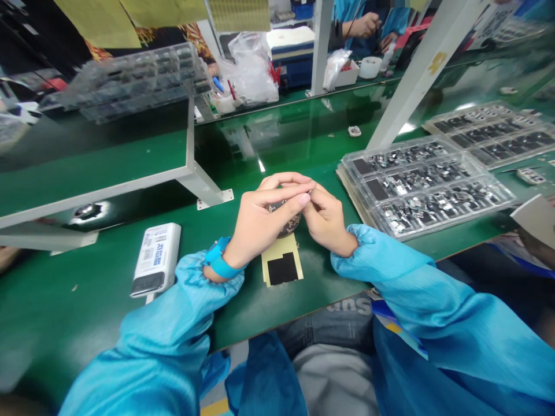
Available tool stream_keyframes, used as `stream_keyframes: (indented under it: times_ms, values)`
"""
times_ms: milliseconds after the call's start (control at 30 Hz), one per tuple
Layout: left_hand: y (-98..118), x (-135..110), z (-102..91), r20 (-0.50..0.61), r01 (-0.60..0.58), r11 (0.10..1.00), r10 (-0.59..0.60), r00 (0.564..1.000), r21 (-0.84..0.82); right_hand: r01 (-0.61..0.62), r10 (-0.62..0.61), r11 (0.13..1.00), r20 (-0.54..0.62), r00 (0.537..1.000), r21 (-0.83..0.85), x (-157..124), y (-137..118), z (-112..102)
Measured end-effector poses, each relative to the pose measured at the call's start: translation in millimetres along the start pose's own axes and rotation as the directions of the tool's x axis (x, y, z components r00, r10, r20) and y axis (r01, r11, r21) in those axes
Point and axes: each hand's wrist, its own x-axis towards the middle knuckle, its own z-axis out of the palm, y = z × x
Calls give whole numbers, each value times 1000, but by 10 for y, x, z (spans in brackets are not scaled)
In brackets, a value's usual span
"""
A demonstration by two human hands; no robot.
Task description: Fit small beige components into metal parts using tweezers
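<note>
My left hand (266,214) and my right hand (325,216) meet at the fingertips over the bench. Both are closed in a pinch, and a tiny part may sit between the fingertips, too small to name. Below them, partly covered by my left hand, is a round, dark, speckled object (289,226). A pale yellow sheet (281,245) extends from under it toward me, bearing a black notched rectangle (282,269). A blue strap (225,263) circles my left wrist.
On the left lies a white power bank (156,257) with a cable. Clear compartment trays (425,182) of small parts stand at right. A shelf (130,156) on metal legs rises at left; a slanted post (416,81) stands behind. Across the bench, a co-worker's hands (366,26) are busy.
</note>
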Motion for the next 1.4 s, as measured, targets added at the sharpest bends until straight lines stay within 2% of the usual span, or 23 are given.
stream_keyframes:
  times_ms: [167, 400, 567, 800, 867, 1000, 1167, 1400]
  values:
    - [-4, 7, 4, -11, -3, 1000, 3, 1000, 13, -4, 4, 1000, 15, 1000, 8, 5, -22, -1]
    - [-25, 5, -3, -11, -7, 1000, 7, 1000, 31, -77, 76, 997, 54, 996, 31, -20, -67, -6]
    - [-19, -5, 6, -18, 31, 1000, -31, 999, 1, -91, 88, 995, 89, 992, 31, -1, -95, -19]
    - [4, -15, 55, -202, 81, 991, -102, 974, -110, -154, 137, 983, 161, 977, 99, -9, -129, 18]
    - [4, -16, 61, -223, 113, 981, -147, 964, -159, -190, 166, 975, 199, 966, 112, -30, -139, 29]
    - [-3, -21, 62, -179, 193, 953, -237, 955, -232, -220, 191, 971, 252, 949, 91, -64, -164, 33]
    - [0, -18, 57, -168, 220, 934, -274, 947, -281, -217, 168, 966, 296, 940, 143, -63, -212, 37]
    - [51, -28, 51, -160, 296, 912, -350, 923, -285, -202, 161, 972, 285, 945, 120, -74, -215, 54]
